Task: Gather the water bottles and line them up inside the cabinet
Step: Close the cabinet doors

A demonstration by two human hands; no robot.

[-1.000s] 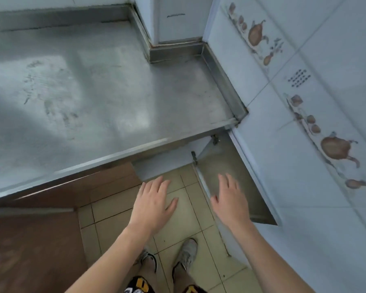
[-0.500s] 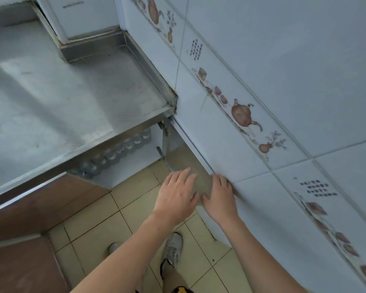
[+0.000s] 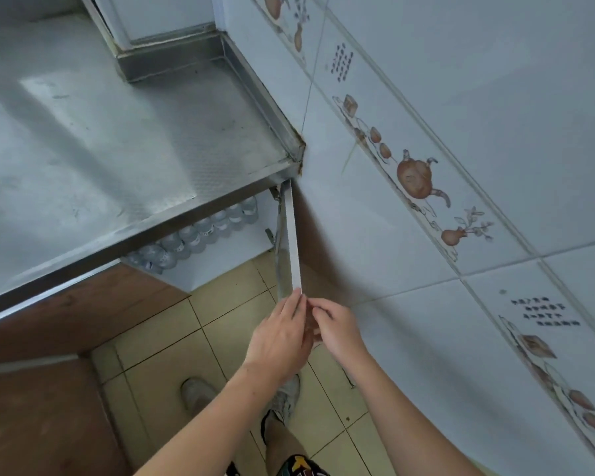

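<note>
A row of several clear water bottles [image 3: 200, 235] stands inside the open cabinet [image 3: 220, 266] under the steel counter, caps toward me. The cabinet door [image 3: 293, 242] swings out edge-on, its white top edge pointing at me. My left hand [image 3: 282, 338] lies against the door's free corner with straight fingers. My right hand [image 3: 337, 329] pinches that same corner from the wall side. Neither hand holds a bottle.
The steel countertop [image 3: 117, 139] fills the upper left. A tiled wall [image 3: 461, 166] with teapot pictures runs close along the right. Brown cabinet fronts [image 3: 66, 314] are at the left, and beige floor tiles [image 3: 220, 324] with my shoes lie below.
My view has turned right toward the wall. Both hands have come together on the door's outer corner, and the door has swung away from the wall toward the cabinet opening.
</note>
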